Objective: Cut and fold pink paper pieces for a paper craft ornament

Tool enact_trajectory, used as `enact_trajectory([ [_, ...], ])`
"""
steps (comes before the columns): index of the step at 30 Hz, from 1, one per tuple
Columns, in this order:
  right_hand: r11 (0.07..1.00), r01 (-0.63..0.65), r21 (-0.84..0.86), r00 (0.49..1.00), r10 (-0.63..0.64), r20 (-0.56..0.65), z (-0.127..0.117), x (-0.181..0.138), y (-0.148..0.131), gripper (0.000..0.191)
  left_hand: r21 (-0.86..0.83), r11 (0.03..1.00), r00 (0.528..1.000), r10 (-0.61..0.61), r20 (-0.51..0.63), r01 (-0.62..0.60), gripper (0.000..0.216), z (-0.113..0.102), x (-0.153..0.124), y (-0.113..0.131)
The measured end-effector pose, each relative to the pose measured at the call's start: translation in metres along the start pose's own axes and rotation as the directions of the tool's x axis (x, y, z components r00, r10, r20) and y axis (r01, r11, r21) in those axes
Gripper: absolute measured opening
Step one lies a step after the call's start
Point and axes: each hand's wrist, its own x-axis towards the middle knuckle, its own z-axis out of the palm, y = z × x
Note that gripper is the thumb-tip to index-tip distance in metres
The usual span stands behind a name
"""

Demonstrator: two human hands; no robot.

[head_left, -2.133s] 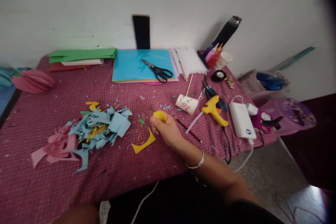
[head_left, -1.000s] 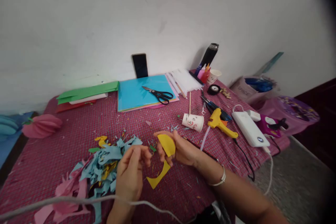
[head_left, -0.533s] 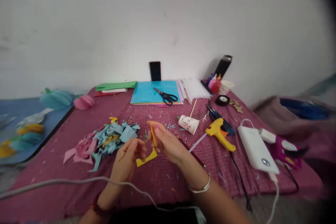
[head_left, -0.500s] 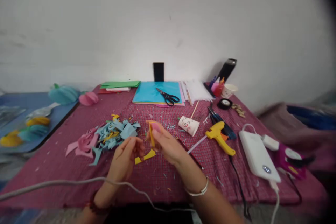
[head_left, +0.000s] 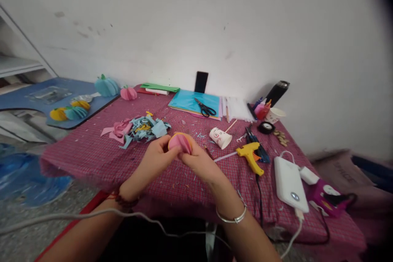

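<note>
Between my two hands is a small round piece of folded paper (head_left: pixel 179 143), pink on the faces with a yellow edge. My left hand (head_left: pixel 159 155) pinches its left side, thumb across the front. My right hand (head_left: pixel 198 159) grips the right side, with the thumb near the lower edge. Both hands hover over the front middle of the table. Just left of them lies a heap of blue paper scraps (head_left: pixel 144 127) with some yellow bits, and beside it pink scraps (head_left: pixel 121 130).
On the right lie a yellow glue gun (head_left: pixel 250 157), a tipped paper cup (head_left: pixel 220 138) and a white power bank (head_left: pixel 290 182). Black scissors (head_left: pixel 205 107) rest on blue paper sheets (head_left: pixel 184 100). Paper pumpkins (head_left: pixel 107 86) stand at the left. A white cable (head_left: pixel 116 212) crosses in front.
My left hand has come up and taken hold of the folded paper beside my right hand. The paper now faces me with its pink side. The view has swung left.
</note>
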Motion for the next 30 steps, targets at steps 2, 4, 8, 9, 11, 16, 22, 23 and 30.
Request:
enact_trajectory([
  [2,1.0,-0.022,0.019,0.999,0.022,0.024,0.003,-0.004,0.0,0.05,0.021,1.0,0.999,0.01,0.033,-0.011,0.011,-0.001,-0.002,-0.001],
  [4,0.999,-0.043,0.028,0.998,0.042,0.037,0.006,-0.003,0.002,0.053,0.018,1.0,0.998,0.009,0.059,-0.01,0.01,-0.005,-0.002,-0.003],
  [8,0.997,-0.053,-0.06,0.998,0.054,0.024,0.01,0.007,0.008,0.054,-0.01,1.0,0.996,0.011,0.093,-0.011,0.01,-0.018,0.008,-0.014],
  [9,0.994,-0.064,-0.09,0.998,0.065,0.012,0.01,0.01,0.011,0.054,-0.02,1.0,0.994,0.009,0.111,-0.007,0.014,-0.02,0.012,-0.018],
  [11,0.989,-0.075,-0.126,0.997,0.076,-0.003,0.01,0.017,0.016,0.054,-0.061,0.998,0.987,-0.005,0.158,0.015,0.031,-0.025,0.02,-0.026],
  [16,0.999,-0.011,-0.045,1.0,0.011,0.009,0.002,0.039,0.026,0.065,-0.105,0.994,0.969,0.026,0.245,-0.001,0.065,-0.037,0.048,-0.043],
  [22,0.972,-0.155,0.177,0.985,0.165,-0.046,-0.014,0.058,0.042,0.028,-0.035,0.999,0.949,0.049,0.312,-0.04,0.066,-0.049,0.08,-0.056],
  [23,0.962,-0.179,0.206,0.979,0.195,-0.06,-0.015,0.06,0.046,0.026,-0.054,0.999,0.949,0.022,0.315,-0.006,0.068,-0.049,0.084,-0.058],
  [30,0.959,-0.228,0.17,0.956,0.253,-0.147,-0.016,0.065,0.062,0.032,-0.277,0.885,0.9,-0.276,0.338,0.376,0.067,-0.047,0.091,-0.079],
])
